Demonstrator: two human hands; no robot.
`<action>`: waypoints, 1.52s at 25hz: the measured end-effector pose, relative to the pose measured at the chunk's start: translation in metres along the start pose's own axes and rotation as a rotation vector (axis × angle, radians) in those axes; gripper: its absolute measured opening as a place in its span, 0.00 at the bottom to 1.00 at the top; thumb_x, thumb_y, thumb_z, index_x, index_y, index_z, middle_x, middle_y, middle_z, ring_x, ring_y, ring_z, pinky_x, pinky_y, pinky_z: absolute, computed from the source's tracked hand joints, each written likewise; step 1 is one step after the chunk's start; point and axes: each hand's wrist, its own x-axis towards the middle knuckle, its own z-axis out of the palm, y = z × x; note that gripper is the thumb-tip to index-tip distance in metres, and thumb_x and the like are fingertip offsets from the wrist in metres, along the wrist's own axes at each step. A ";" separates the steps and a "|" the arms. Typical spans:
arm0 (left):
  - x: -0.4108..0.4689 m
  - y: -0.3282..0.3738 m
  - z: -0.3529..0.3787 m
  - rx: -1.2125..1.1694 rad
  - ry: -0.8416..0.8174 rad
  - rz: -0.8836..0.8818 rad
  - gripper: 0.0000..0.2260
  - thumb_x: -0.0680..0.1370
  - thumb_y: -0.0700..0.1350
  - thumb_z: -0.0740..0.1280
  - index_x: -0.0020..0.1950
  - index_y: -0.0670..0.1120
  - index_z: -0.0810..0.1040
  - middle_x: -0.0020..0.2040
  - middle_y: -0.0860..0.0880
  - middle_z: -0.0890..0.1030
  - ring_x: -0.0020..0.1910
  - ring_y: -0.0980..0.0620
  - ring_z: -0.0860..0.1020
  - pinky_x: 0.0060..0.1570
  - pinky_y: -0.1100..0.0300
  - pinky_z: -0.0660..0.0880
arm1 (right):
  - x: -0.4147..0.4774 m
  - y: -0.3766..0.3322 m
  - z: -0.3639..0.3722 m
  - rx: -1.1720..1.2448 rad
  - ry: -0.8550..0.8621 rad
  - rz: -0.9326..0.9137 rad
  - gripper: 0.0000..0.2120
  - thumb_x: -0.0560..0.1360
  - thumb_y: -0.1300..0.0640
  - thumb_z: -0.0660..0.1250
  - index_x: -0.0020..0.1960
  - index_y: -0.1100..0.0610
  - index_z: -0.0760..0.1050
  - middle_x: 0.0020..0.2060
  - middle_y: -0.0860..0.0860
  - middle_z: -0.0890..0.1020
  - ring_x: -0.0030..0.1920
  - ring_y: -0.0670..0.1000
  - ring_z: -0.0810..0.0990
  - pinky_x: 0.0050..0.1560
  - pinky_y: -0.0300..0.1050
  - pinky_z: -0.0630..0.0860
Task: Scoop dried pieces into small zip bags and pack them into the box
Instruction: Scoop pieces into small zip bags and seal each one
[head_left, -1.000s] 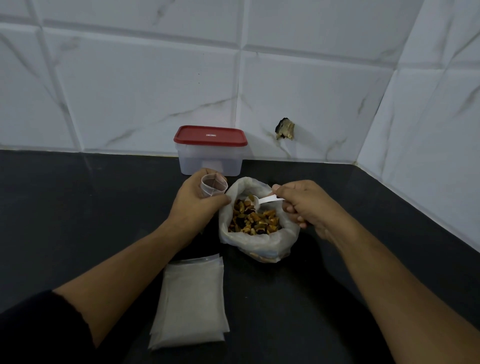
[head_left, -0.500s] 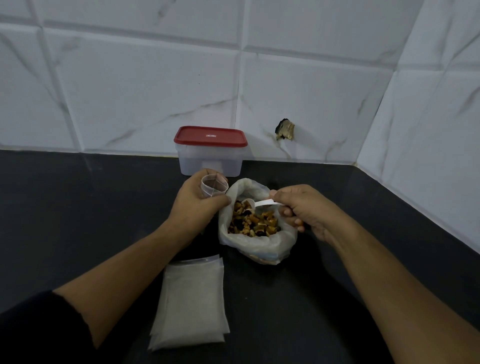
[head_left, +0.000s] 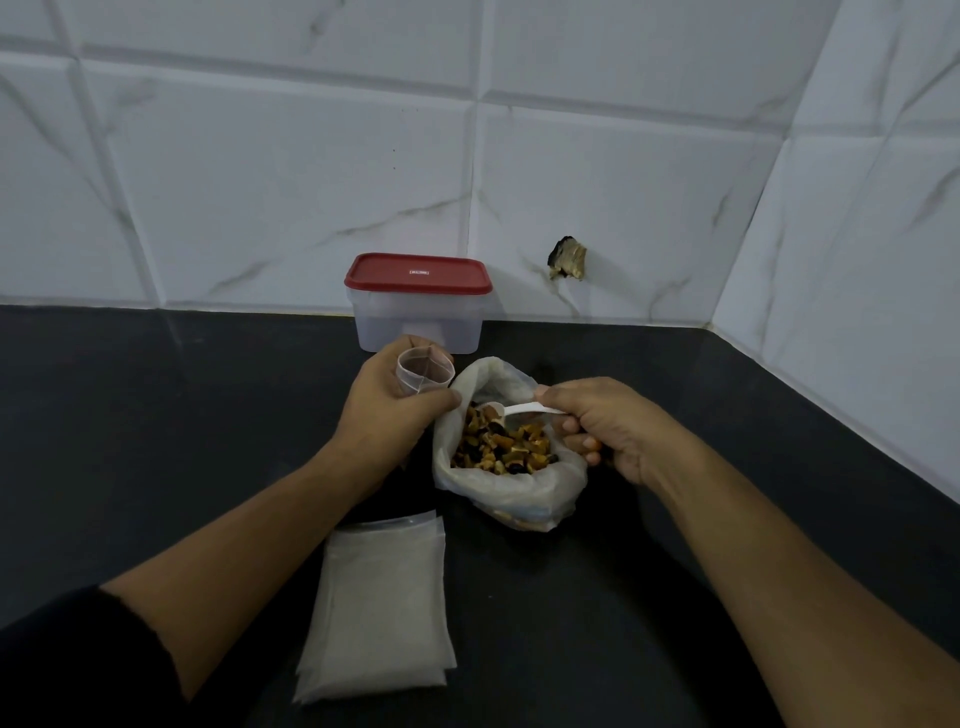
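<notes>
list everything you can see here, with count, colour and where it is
box: one, clear with red lid, shut, at the back of the counter by the wall
small zip bag: one, clear, mouth open, in the left hand
big bag: one, whitish, open, mid counter
dried pieces: many, brown, orange and dark, inside the big bag
spoon: one, white, over the dried pieces
stack of flat bags: one, number unclear, whitish, near the left forearm
counter: one, black
wall: white marbled tiles
hole: one, dark, in the wall, right of the box
left hand: grips the small zip bag
right hand: holds the spoon
sleeve: one, dark, left arm
</notes>
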 end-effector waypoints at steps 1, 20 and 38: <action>0.000 0.000 0.000 0.004 0.005 0.002 0.11 0.74 0.34 0.75 0.51 0.47 0.81 0.46 0.50 0.84 0.47 0.53 0.83 0.48 0.54 0.78 | -0.001 0.000 0.002 -0.031 -0.023 -0.055 0.09 0.83 0.53 0.67 0.54 0.57 0.82 0.27 0.47 0.71 0.23 0.43 0.64 0.23 0.37 0.62; 0.002 0.000 -0.001 -0.149 0.011 -0.138 0.11 0.74 0.33 0.73 0.54 0.44 0.81 0.49 0.45 0.84 0.51 0.46 0.84 0.53 0.48 0.82 | 0.004 -0.001 -0.001 0.077 -0.041 -0.030 0.11 0.85 0.58 0.61 0.54 0.60 0.82 0.28 0.48 0.71 0.24 0.43 0.63 0.22 0.36 0.61; -0.001 0.004 0.000 -0.143 -0.010 -0.114 0.09 0.76 0.34 0.72 0.53 0.46 0.81 0.49 0.45 0.85 0.48 0.52 0.84 0.48 0.56 0.80 | 0.002 -0.002 0.003 0.098 0.014 0.021 0.09 0.83 0.59 0.65 0.57 0.63 0.80 0.29 0.50 0.77 0.21 0.42 0.64 0.17 0.34 0.57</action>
